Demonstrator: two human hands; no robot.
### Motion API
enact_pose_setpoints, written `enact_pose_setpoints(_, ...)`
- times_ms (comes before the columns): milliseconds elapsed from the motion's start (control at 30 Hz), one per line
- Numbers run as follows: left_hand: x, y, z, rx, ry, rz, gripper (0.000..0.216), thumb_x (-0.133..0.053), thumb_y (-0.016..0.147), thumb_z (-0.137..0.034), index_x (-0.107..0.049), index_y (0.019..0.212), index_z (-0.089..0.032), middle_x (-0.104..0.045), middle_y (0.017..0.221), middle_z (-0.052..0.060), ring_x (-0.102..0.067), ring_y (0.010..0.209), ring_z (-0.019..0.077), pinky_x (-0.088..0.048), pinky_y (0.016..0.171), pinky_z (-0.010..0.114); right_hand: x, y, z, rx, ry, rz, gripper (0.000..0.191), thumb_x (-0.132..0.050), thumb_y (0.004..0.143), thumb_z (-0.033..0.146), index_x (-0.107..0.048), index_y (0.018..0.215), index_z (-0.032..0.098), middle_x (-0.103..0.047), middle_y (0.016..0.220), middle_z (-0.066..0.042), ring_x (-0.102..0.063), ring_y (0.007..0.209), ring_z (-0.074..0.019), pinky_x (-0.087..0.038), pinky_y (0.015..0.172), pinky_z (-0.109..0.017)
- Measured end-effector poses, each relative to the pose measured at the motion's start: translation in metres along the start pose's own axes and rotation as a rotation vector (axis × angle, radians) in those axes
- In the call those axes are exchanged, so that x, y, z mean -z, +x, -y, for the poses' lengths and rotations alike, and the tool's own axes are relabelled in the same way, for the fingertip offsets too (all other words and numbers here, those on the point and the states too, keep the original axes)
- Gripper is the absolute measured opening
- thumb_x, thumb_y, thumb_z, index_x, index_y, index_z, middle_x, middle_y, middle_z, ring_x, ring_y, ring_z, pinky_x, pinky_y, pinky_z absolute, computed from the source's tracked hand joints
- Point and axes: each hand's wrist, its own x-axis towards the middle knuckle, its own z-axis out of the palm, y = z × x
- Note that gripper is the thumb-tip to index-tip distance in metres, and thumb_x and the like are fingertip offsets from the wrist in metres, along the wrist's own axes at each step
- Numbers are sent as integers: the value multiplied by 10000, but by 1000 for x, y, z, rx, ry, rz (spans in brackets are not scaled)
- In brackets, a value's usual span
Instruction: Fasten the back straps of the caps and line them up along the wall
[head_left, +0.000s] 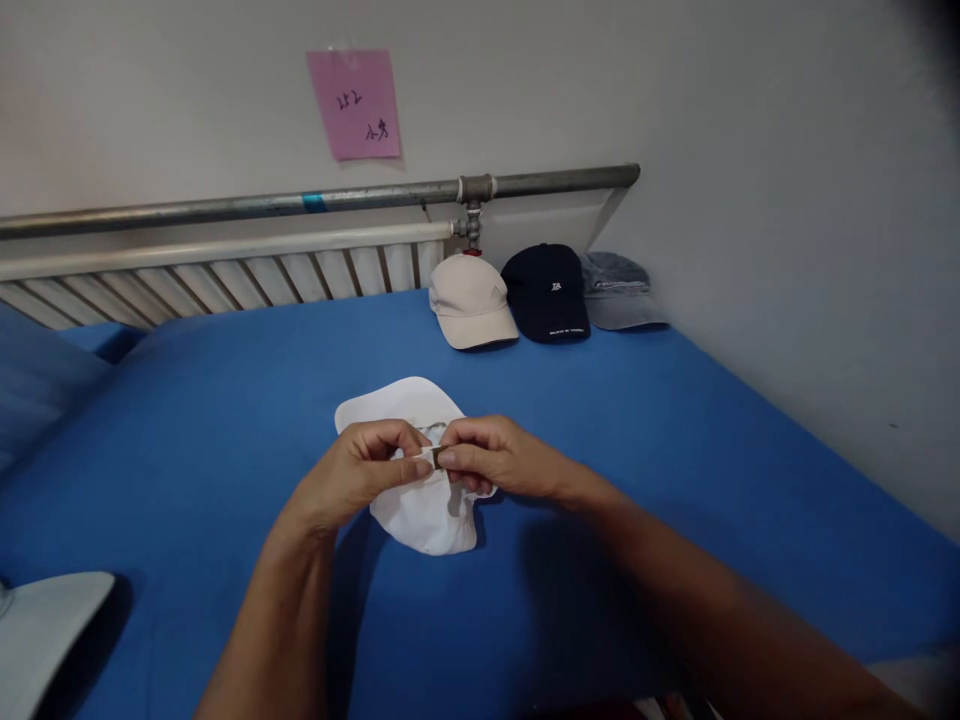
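Observation:
A white cap [420,510] lies on the blue sheet [225,420] in the middle of the view, its brim pointing away from me. Both hands meet above it. My left hand [360,472] pinches the cap's back strap between thumb and fingers. My right hand [487,458] pinches the same strap from the other side, fingertips touching the left hand's. The small strap piece shows between the two thumbs; most of the cap's opening is hidden by my fingers.
Three caps sit in a row at the back: beige [470,300], dark navy [547,292] and grey [621,290]. A radiator [225,275] and metal pipe [300,203] run along the wall under a pink note [354,104]. A white brim [45,630] lies at bottom left.

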Motion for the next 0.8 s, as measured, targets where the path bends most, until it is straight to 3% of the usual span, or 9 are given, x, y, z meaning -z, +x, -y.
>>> enact_pose_setpoints(267, 0, 1, 3, -5, -66, -15, 148, -757, 712, -169, -638, 628, -145, -675, 777, 14, -608, 725, 121, -463, 690, 240, -7, 3, 1, -6, 141, -46, 172, -609, 779, 280, -541, 671, 164, -513, 503, 62, -415, 384, -43, -317, 374, -164)
enact_pose_setpoints(433, -1, 2, 1, 28, -157, -24, 162, -762, 705, -177, -626, 628, -134, -674, 737, 8, -603, 674, 102, -460, 633, 207, -10, 5, -3, 42, 260, -47, 170, -594, 760, 276, -523, 646, 171, -520, 483, 67, -409, 343, -49, -303, 350, -178)
enact_pose_setpoints(567, 0, 3, 1, 48, -211, -34, 195, -749, 722, -170, -584, 622, -136, -658, 696, -16, -591, 622, 73, -443, 581, 170, -13, 6, -4, 38, 224, -115, 179, -592, 764, 292, -526, 649, 173, -514, 485, 68, -400, 344, -47, -303, 346, -173)
enact_pose_setpoints(700, 2, 5, 3, 99, -206, 3, 218, -765, 729, -185, -606, 878, -197, -693, 793, -27, -652, 706, 105, -493, 670, 215, -15, 7, -6, 62, 101, -165, 211, -589, 784, 310, -532, 640, 167, -515, 520, 59, -379, 362, -34, -286, 350, -168)
enact_pose_setpoints(800, 4, 4, 2, 134, -114, 66, 246, -752, 755, -225, -629, 964, -188, -712, 890, 14, -667, 821, 140, -501, 767, 260, -10, 7, -8, 39, 58, -107, 235, -599, 803, 341, -540, 658, 166, -518, 534, 54, -401, 397, -41, -312, 382, -173)
